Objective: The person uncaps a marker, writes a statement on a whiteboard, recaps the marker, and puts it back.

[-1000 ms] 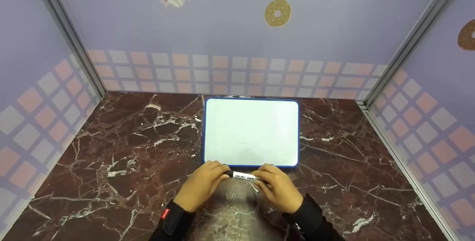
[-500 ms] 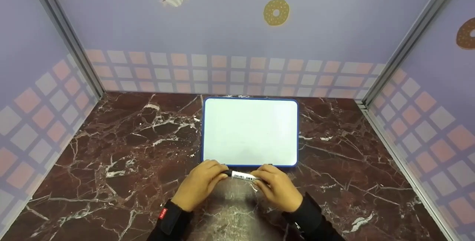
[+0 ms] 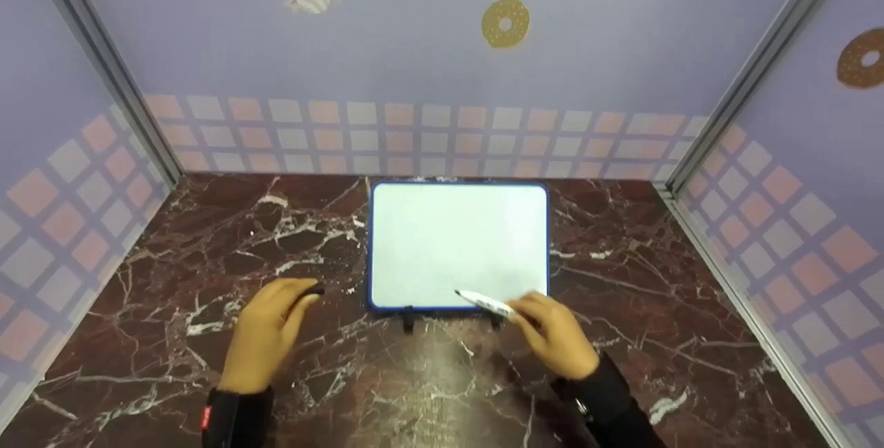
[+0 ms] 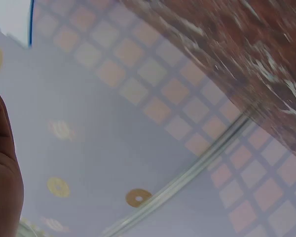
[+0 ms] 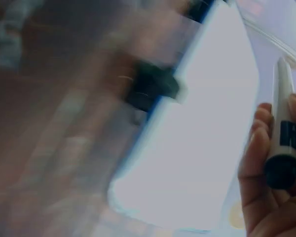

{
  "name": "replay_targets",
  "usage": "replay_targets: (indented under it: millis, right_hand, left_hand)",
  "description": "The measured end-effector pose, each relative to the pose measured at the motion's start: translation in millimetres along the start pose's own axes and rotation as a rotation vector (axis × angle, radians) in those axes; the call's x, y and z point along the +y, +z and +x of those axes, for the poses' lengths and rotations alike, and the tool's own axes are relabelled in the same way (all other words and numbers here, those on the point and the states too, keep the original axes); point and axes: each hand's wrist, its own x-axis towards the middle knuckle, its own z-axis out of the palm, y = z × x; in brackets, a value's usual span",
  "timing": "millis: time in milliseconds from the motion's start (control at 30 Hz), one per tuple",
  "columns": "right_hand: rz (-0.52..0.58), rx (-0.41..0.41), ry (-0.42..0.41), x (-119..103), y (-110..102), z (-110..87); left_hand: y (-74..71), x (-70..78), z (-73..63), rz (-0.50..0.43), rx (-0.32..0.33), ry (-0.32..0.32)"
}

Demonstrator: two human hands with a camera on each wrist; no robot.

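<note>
My right hand [image 3: 556,337] pinches a white marker [image 3: 487,302] by its rear part, in front of the whiteboard's lower edge. The marker's dark tip is bare and points left and away from me. Between thumb and fingers, my left hand [image 3: 266,334] holds the black marker cap [image 3: 315,289], left of the board and apart from it. The blue-rimmed whiteboard [image 3: 459,244] bears no visible marks. In the right wrist view the marker [image 5: 285,113] shows its black rear end. The left wrist view shows only an edge of the left hand [image 4: 2,168]; the cap is hidden there.
Two black clips or feet stick out at the board's near edge, the left clip [image 3: 408,319] plainly seen, the other partly behind the right hand. Patterned walls [image 3: 428,54] border the dark marble-look table [image 3: 442,393] at the back and both sides.
The cap has come off the marker. My left hand has moved left with the cap, and my right hand slightly right with the marker. The board's clips are now exposed.
</note>
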Motion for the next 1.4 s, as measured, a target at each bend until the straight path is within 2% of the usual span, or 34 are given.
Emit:
replay_targets:
  millis: [67,167,300,400,567,700,833,1067,1400]
  right_hand:
    - [0.013,-0.025,0.006,-3.7,-0.8,6.4]
    - [0.034,-0.062,-0.004,-5.5,0.9,9.8]
    - [0.040,-0.048,0.029,-6.3,1.6,8.7]
    - [0.043,-0.048,0.042,-6.3,1.5,8.8]
    - [0.041,-0.061,0.050,-6.9,0.8,9.2]
    - [0.050,-0.075,0.067,-8.2,0.9,8.8]
    - [0.056,-0.080,0.075,-8.5,1.6,8.4]
    - [0.062,-0.077,0.058,-8.7,3.9,8.1]
    - [0.063,-0.076,0.029,-8.7,5.6,7.9]
  left_hand:
    - [-5.5,-1.4,0.4,0.019,-0.056,-0.015]
    - [-2.2,-1.0,-0.6,0.011,-0.128,-0.022]
    - [5.5,3.3,-1.7,-0.018,-0.140,-0.061]
    - [10.9,6.0,-1.7,-0.020,-0.177,-0.066]
    - [17.8,8.5,-3.9,0.027,-0.217,-0.059]
    - [22.0,8.7,-6.6,0.058,-0.233,-0.082]
    - [25.5,5.7,-8.2,0.081,-0.241,-0.118]
    - [30.0,-6.4,-15.5,0.192,-0.259,-0.209]
    - [32.3,-18.5,-22.1,0.311,-0.402,-0.350]
